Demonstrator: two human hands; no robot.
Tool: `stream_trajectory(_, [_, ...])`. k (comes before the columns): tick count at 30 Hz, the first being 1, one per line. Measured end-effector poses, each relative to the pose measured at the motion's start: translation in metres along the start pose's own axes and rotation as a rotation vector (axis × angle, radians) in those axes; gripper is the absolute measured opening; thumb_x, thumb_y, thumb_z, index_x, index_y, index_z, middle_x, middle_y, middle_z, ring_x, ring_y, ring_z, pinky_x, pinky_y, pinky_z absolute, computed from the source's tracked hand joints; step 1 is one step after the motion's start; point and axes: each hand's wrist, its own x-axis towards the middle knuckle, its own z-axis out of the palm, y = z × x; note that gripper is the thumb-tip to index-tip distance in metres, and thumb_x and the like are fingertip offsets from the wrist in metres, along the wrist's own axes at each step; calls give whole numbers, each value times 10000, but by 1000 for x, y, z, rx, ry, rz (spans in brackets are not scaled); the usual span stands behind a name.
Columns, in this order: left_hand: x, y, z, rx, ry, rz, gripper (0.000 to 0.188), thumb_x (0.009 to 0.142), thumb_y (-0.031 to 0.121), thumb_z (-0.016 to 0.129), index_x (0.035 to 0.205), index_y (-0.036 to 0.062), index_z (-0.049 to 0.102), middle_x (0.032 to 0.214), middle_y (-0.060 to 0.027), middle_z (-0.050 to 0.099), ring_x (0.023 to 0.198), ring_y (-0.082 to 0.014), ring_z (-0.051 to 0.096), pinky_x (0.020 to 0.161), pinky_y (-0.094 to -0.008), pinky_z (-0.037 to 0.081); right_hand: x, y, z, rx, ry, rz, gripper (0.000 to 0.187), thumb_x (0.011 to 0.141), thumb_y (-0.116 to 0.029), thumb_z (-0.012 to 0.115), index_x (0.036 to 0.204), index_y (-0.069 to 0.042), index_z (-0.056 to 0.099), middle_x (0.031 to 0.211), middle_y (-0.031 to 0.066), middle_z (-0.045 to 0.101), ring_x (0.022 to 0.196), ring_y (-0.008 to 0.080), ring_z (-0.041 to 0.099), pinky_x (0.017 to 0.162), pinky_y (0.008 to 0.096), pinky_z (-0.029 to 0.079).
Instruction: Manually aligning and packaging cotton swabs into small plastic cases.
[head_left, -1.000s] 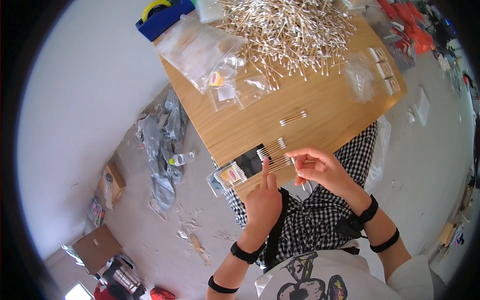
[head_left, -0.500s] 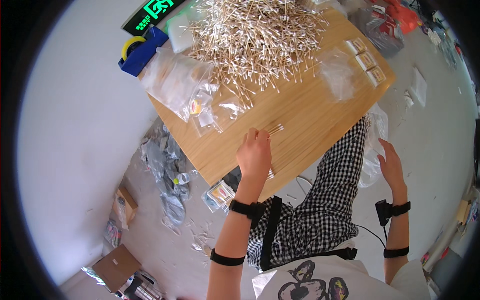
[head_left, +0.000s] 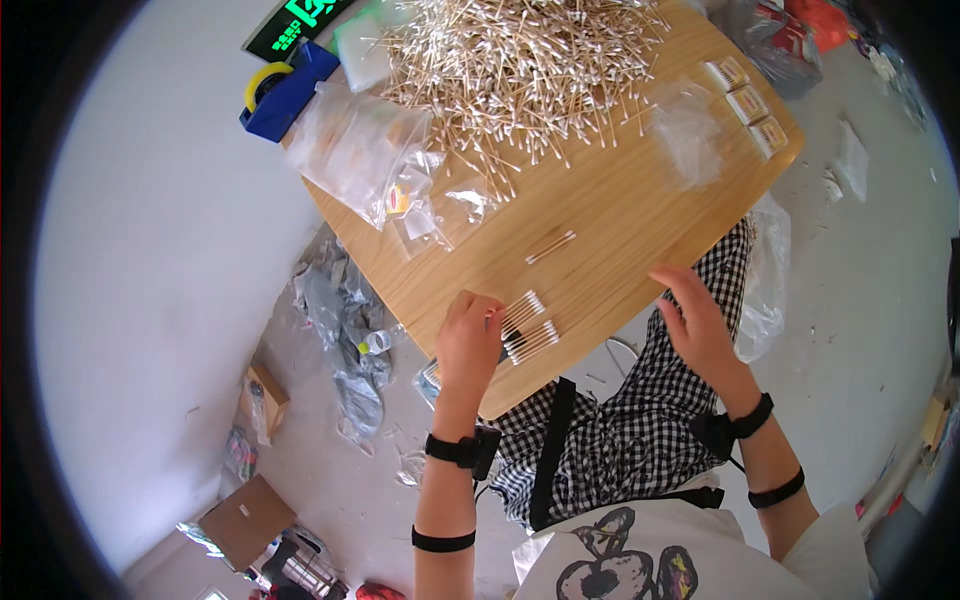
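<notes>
1. Watching the left hand [head_left: 468,338]: fingers curled beside the upper swab row [head_left: 523,310]; I can't make out whether they hold any. A bump could scatter that row.
2. Right hand [head_left: 702,335]: fingers spread, looks empty, by the counter [head_left: 625,235] edge. A careless sweep could knock the lower swab row [head_left: 534,343] off.
3. Loose swabs [head_left: 551,247] lie farther in; a nudge could roll them.
</notes>
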Motion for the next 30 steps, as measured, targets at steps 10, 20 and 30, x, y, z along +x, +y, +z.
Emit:
stream_trajectory(10, [-52, 33, 28, -838, 421, -260, 594, 1049, 394, 336, 1462, -33, 319, 1504, -171, 369, 1410, -275, 329, 1169, -396, 234, 43, -52, 113, 551, 69, -93, 304, 986, -106, 508, 1276, -16, 517, 1260, 157, 556, 1156, 308, 548, 966, 365, 439])
stream_trajectory(20, [-45, 40, 62, -1177, 555, -213, 635, 1034, 414, 356, 1497, -7, 246, 1549, -196, 280, 1457, -291, 230, 1197, -408, 147, 31, -60, 142, 654, -60, -3, 331, 1046, -188, 402, 1299, -2, 508, 1302, 121, 559, 1218, 217, 528, 1036, 340, 404])
stream_trajectory(30, [-40, 46, 69, -1273, 660, -251, 652, 1030, 414, 338, 1485, -39, 223, 1566, -209, 223, 1463, -313, 198, 1197, -428, 141, 48, -63, 164, -56, 135, -207, 403, 939, -127, 531, 1322, -10, 487, 1403, 156, 480, 1341, 315, 423, 1103, 423, 351])
